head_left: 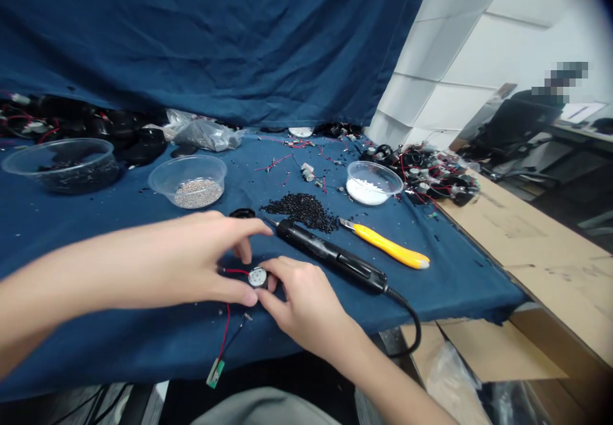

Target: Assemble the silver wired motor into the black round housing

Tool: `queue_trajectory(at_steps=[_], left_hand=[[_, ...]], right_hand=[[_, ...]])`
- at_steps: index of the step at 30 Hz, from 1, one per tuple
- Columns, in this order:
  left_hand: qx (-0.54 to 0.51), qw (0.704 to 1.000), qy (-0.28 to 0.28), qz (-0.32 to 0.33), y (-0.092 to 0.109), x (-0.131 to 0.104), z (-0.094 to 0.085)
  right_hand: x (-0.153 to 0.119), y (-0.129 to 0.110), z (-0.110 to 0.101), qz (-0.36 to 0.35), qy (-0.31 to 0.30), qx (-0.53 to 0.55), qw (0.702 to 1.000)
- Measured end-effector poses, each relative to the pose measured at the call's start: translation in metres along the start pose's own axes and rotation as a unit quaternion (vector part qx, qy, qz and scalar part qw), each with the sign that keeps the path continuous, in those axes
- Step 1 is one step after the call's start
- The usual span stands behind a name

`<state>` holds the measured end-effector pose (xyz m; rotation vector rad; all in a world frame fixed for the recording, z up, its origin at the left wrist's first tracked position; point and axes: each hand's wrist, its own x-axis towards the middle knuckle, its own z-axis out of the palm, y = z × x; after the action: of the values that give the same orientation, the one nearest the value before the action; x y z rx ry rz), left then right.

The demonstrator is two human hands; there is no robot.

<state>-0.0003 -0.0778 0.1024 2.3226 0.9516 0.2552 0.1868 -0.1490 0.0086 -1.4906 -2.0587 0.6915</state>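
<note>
Clock centred on the one round part. Left hand at ten, right hand at four: two hands. Clear tubs: three, at ten, eleven, two. Black corded tool, one; yellow knife, one; both past two. Green board: one, at seven.

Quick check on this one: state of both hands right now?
Left hand: open, thumb and fingers apart; thumb contact can't be told.
Right hand: closed, holding the small round part.
</note>
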Motion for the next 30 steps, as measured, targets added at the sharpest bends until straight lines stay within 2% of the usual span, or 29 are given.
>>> queue_trajectory(at_steps=[2,3,4,5,7,8,11,13,17,19,26,30], left_hand=[[-0.021,0.999,-0.018,-0.021,-0.006,-0.01,-0.01],[-0.055,0.997,-0.007,-0.044,-0.011,-0.014,-0.01],[-0.098,0.994,0.009,-0.052,-0.017,-0.018,-0.005],[-0.121,0.992,0.016,-0.026,-0.023,-0.021,0.004],[-0.039,0.992,0.109,-0.052,-0.033,-0.025,0.032],[0.022,0.989,0.143,-0.019,-0.037,-0.026,0.048],[0.184,0.966,0.166,0.075,-0.044,-0.027,0.089],[0.26,0.942,0.18,0.108,-0.044,-0.027,0.103],[0.355,0.903,0.215,0.112,-0.042,-0.025,0.108],[0.378,0.894,0.221,0.102,-0.04,-0.025,0.108],[0.39,0.884,0.243,0.082,-0.034,-0.025,0.114],[0.393,0.881,0.256,0.063,-0.032,-0.024,0.117]], right_hand=[[-0.002,0.004,-0.005,-0.021,-0.012,0.017,1.0],[-0.003,0.006,-0.006,-0.03,-0.019,0.022,0.999],[-0.004,0.007,-0.007,-0.037,-0.026,0.025,0.999],[-0.004,0.008,-0.008,-0.043,-0.031,0.024,0.998],[-0.004,0.008,-0.007,-0.053,-0.037,0.012,0.998],[-0.003,0.007,-0.006,-0.056,-0.036,0.0,0.998],[-0.002,0.004,-0.003,-0.056,-0.021,-0.04,0.997],[-0.001,0.002,-0.001,-0.054,-0.016,-0.062,0.996],[0.0,-0.005,0.003,-0.038,-0.017,-0.097,0.994],[0.001,-0.01,0.005,-0.016,-0.014,-0.12,0.993],[0.006,-0.027,0.013,0.078,-0.028,-0.241,0.967],[0.005,-0.033,0.019,0.092,-0.025,-0.263,0.96]])
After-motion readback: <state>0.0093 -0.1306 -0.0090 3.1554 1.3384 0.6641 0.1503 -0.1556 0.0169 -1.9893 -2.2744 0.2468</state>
